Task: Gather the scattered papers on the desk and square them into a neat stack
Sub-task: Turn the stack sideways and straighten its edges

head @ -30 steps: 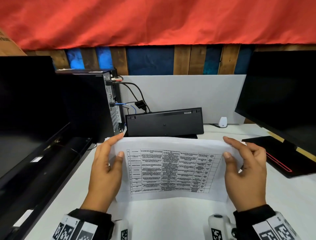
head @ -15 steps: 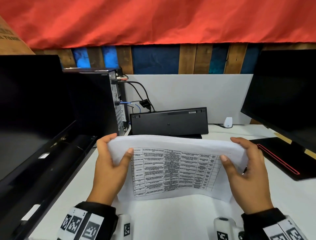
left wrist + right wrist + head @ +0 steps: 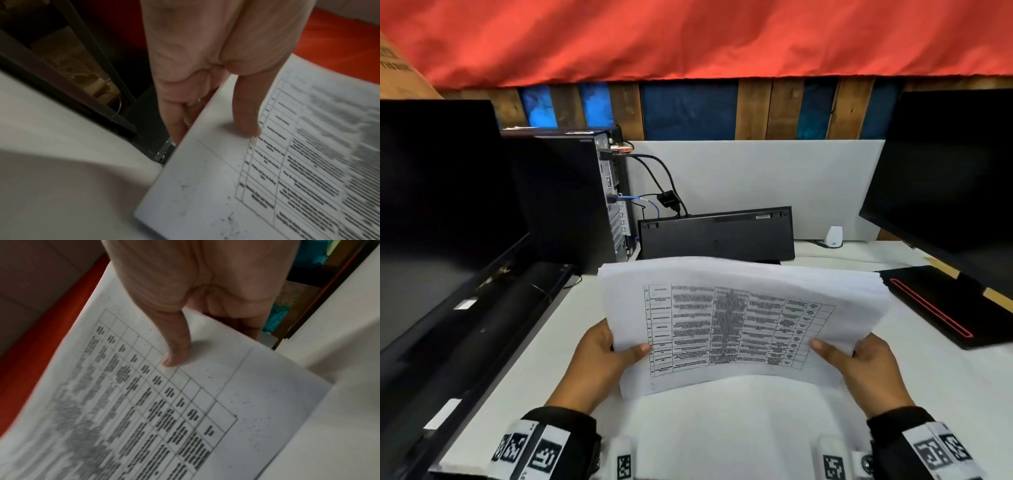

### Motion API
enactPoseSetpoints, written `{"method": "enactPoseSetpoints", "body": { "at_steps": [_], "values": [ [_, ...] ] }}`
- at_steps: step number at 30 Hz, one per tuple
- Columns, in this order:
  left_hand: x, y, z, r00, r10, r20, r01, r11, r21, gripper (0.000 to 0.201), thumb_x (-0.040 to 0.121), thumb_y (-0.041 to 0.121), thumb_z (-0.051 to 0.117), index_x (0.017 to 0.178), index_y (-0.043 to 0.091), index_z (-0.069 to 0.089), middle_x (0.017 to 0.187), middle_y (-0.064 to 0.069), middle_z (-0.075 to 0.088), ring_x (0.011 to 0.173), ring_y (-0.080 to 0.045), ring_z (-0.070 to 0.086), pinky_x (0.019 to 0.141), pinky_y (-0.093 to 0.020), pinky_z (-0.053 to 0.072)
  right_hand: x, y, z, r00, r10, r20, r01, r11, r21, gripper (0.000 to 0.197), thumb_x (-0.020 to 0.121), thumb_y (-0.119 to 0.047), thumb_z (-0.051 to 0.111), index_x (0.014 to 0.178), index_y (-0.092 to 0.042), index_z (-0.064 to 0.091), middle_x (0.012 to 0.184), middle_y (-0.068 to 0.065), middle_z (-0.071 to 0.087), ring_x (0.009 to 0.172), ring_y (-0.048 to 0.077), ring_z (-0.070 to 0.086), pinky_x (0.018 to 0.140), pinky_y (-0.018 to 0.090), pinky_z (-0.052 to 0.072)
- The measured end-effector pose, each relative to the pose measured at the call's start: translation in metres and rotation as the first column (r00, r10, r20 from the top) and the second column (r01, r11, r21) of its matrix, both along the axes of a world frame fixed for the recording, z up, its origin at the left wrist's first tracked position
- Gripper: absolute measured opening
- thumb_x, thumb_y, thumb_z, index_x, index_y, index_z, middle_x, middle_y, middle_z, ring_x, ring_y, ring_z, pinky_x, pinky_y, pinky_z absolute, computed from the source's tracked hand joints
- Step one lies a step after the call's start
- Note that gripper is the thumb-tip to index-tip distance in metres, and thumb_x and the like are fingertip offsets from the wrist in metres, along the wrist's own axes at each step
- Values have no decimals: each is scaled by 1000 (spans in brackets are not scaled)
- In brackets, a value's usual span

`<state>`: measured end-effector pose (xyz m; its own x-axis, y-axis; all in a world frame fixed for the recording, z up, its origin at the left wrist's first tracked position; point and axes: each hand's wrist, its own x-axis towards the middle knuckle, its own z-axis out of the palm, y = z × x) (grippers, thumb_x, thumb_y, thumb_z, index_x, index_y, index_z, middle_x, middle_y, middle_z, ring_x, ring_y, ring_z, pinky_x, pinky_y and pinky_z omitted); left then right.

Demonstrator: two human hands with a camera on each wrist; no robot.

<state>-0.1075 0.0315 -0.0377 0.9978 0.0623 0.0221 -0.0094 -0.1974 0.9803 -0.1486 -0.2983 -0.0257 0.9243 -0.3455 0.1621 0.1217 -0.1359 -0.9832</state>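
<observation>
A stack of white papers (image 3: 736,322) with a printed table on the top sheet is held above the white desk (image 3: 722,421), tilted toward me. My left hand (image 3: 616,349) pinches its lower left edge, thumb on top and fingers underneath. My right hand (image 3: 852,353) pinches the lower right edge the same way. In the left wrist view the thumb (image 3: 246,116) presses the papers (image 3: 267,186) near the table's margin. In the right wrist view the thumb (image 3: 176,347) lies on the papers (image 3: 164,410). The sheets' right edges look slightly fanned.
A black keyboard (image 3: 715,236) stands on edge behind the papers. A black computer tower (image 3: 571,198) with cables and a monitor (image 3: 438,212) are at the left. Another monitor (image 3: 948,178) and a black pad with red trim (image 3: 941,305) sit at the right.
Both hands slid from the upper corners of the stack down to its lower side edges. The stack now stands higher off the desk and tilts toward me.
</observation>
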Motion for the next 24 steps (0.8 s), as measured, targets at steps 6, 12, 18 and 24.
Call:
{"method": "enactPoseSetpoints", "body": {
  "at_steps": [6, 12, 18, 24],
  "values": [
    [-20, -37, 19, 973, 82, 215, -85, 996, 2, 36, 88, -1, 67, 103, 32, 69, 95, 26, 75, 90, 8, 70, 80, -21, 55, 3, 19, 7, 989, -92, 115, 92, 996, 7, 32, 84, -3, 67, 102, -30, 61, 89, -21, 67, 73, -16, 65, 71, 14, 50],
    [-23, -44, 21, 936, 225, 269, -169, 961, -218, 43, 81, 2, 76, 110, 31, 63, 103, 14, 75, 95, 0, 71, 78, -19, 58, -1, 27, 14, 979, -125, 160, 128, 992, -9, 31, 79, -8, 74, 89, -35, 61, 83, -22, 72, 78, -8, 68, 75, 21, 57],
    [-19, -42, 35, 914, 267, 306, -173, 938, -301, 41, 79, 1, 76, 115, 17, 66, 107, 4, 75, 99, -12, 73, 86, -30, 59, -1, 28, 18, 959, -168, 229, 156, 985, 70, 36, 81, -1, 70, 90, -35, 63, 90, -16, 74, 85, 2, 70, 80, 30, 54],
    [-15, -32, 36, 928, 246, 280, -142, 927, -346, 45, 66, 1, 86, 106, 13, 70, 95, 2, 79, 86, -10, 76, 64, -13, 56, -2, 26, 23, 956, -145, 254, 131, 989, 70, 36, 80, -5, 72, 93, -34, 56, 97, -9, 71, 85, -3, 68, 82, 28, 54]
  ]
}}
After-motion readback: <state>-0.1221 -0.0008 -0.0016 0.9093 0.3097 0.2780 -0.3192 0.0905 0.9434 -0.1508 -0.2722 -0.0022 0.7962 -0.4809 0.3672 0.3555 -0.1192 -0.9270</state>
